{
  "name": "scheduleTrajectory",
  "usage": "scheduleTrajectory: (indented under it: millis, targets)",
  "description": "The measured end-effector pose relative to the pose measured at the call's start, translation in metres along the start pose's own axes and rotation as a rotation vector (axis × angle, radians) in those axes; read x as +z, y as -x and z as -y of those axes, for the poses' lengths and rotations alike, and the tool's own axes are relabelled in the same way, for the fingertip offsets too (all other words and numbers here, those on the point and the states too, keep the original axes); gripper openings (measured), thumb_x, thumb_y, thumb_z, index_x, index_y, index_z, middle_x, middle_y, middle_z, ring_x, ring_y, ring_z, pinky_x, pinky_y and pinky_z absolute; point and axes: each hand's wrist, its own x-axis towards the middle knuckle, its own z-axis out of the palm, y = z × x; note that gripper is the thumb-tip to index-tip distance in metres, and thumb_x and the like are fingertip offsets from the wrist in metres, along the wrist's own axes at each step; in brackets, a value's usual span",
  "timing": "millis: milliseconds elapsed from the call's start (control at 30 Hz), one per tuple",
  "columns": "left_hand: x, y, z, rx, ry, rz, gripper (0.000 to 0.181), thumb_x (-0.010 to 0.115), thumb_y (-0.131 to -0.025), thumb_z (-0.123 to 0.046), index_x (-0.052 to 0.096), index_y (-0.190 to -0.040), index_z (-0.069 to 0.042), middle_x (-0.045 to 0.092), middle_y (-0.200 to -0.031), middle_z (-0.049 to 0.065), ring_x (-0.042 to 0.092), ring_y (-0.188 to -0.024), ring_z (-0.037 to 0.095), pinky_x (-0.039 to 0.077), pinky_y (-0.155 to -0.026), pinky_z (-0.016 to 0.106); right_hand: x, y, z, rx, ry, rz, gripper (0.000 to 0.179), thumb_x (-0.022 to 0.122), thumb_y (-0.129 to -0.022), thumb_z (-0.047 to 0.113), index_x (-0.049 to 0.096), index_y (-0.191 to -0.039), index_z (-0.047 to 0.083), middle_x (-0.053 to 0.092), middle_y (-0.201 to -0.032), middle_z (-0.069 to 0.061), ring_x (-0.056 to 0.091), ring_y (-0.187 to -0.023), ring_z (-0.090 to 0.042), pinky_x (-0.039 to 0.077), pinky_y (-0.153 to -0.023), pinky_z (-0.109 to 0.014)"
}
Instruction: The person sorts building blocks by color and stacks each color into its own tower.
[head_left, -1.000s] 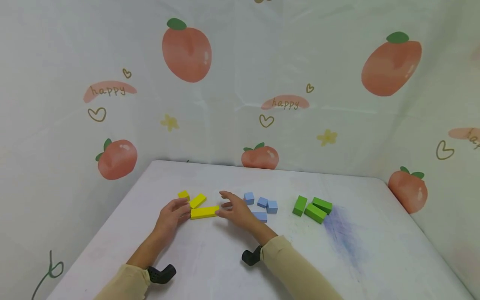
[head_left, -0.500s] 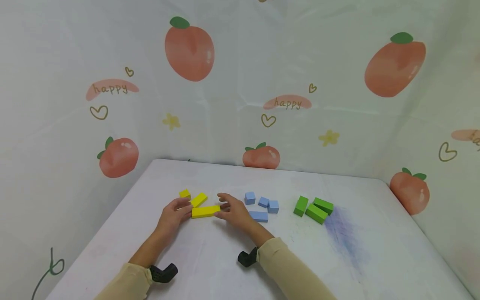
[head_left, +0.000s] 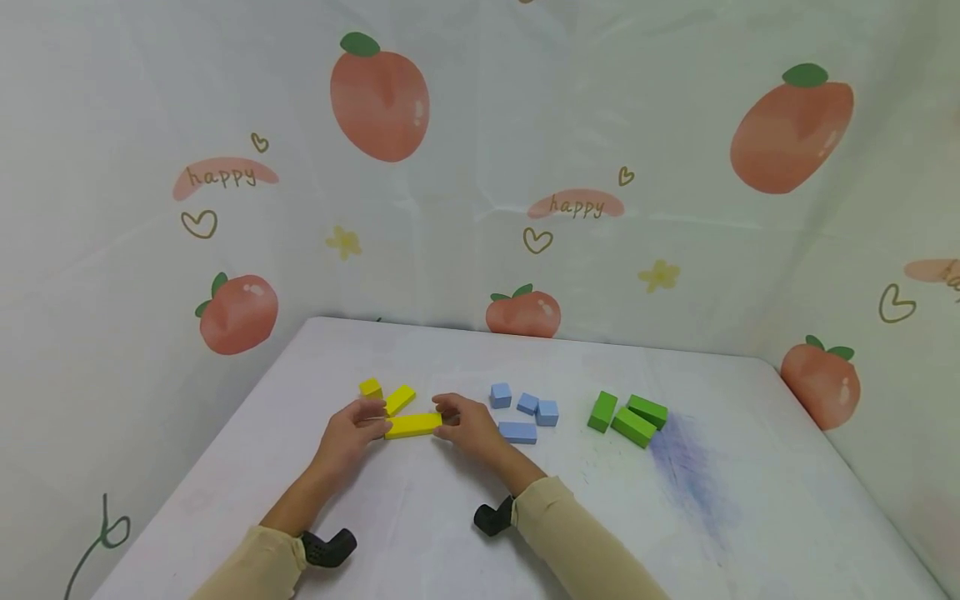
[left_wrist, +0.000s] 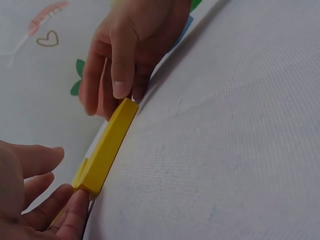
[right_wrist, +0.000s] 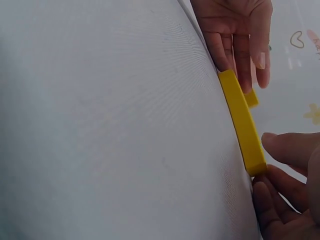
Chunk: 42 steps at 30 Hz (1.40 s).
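Note:
A long yellow block (head_left: pixel 413 426) lies flat on the white table, with one hand at each end of it. My left hand (head_left: pixel 349 434) touches the left end with its fingertips; in the left wrist view its thumb stands away from the block (left_wrist: pixel 109 150). At the right end is my right hand (head_left: pixel 475 428), its fingers loosely bent and right at the end face. The right thumb (right_wrist: pixel 287 147) is close above that end in the right wrist view. Behind the long block lie a shorter yellow block (head_left: pixel 401 399) and a small yellow cube (head_left: pixel 371 388).
Just right of my right hand are a blue bar (head_left: pixel 517 432), a blue cube (head_left: pixel 500 396) and two more small blue blocks (head_left: pixel 547 413). Further right lie three green blocks (head_left: pixel 632 427). A printed curtain (head_left: pixel 450 208) hangs behind the table (head_left: pixel 420 533).
My right hand has drawn slightly left to the block's end, and its fingers have come lower. The left fingertips have come in at the left end. The other blocks keep their places.

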Motion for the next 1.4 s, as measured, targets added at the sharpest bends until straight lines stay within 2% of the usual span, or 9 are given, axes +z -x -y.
scheduleTrajectory:
  millis: [267,533,800,1033,1400]
  targets:
    - [0.0031,0.0013,-0.0003,0.047,-0.087,-0.011,0.034,0.068,-0.087,-0.002,0.062,-0.121,0.000,0.065,-0.116,0.015,0.060,-0.108,0.030,0.049,-0.091,0.040,0.0008,0.0006,-0.0030,0.012,0.056,-0.010,0.040,0.074,-0.086,0.007,0.065,-0.125,0.010,0.065,-0.113,0.001,0.058,-0.095,-0.011,0.049,-0.087,-0.026]
    - [0.0038,-0.0002,0.0019,0.065,-0.138,0.004,0.033,0.068,-0.086,0.002,0.063,-0.118,-0.002,0.065,-0.115,0.011,0.060,-0.107,0.027,0.049,-0.090,0.040,-0.0001,0.0019,-0.0035,0.048,0.075,-0.014,0.036,0.074,-0.086,0.007,0.067,-0.121,0.011,0.063,-0.109,0.002,0.056,-0.096,-0.012,0.048,-0.090,-0.030]
    - [0.0035,0.0006,-0.0010,0.109,-0.221,0.005,0.031,0.069,-0.085,0.004,0.064,-0.115,-0.003,0.065,-0.113,0.010,0.061,-0.104,0.027,0.050,-0.087,0.040,0.0001,0.0041,-0.0026,0.053,0.078,-0.019,0.030,0.073,-0.086,0.005,0.070,-0.115,0.009,0.062,-0.104,0.003,0.056,-0.093,-0.013,0.048,-0.088,-0.029]
    - [0.0010,-0.0018,0.0023,0.141,-0.247,0.013,0.030,0.069,-0.086,0.004,0.065,-0.115,-0.003,0.066,-0.112,0.010,0.062,-0.102,0.026,0.051,-0.086,0.040,0.0010,0.0054,-0.0034,0.051,0.081,-0.012,0.028,0.075,-0.085,0.007,0.070,-0.113,0.010,0.061,-0.100,0.004,0.054,-0.090,-0.012,0.048,-0.084,-0.028]
    - [-0.0007,-0.0039,0.0019,0.131,-0.293,0.018,0.029,0.069,-0.086,0.003,0.066,-0.114,-0.006,0.067,-0.111,0.009,0.062,-0.101,0.026,0.051,-0.087,0.042,0.0040,0.0059,-0.0030,0.052,0.078,-0.018,0.026,0.076,-0.083,0.008,0.071,-0.109,0.012,0.060,-0.095,0.007,0.054,-0.086,-0.010,0.048,-0.081,-0.026]
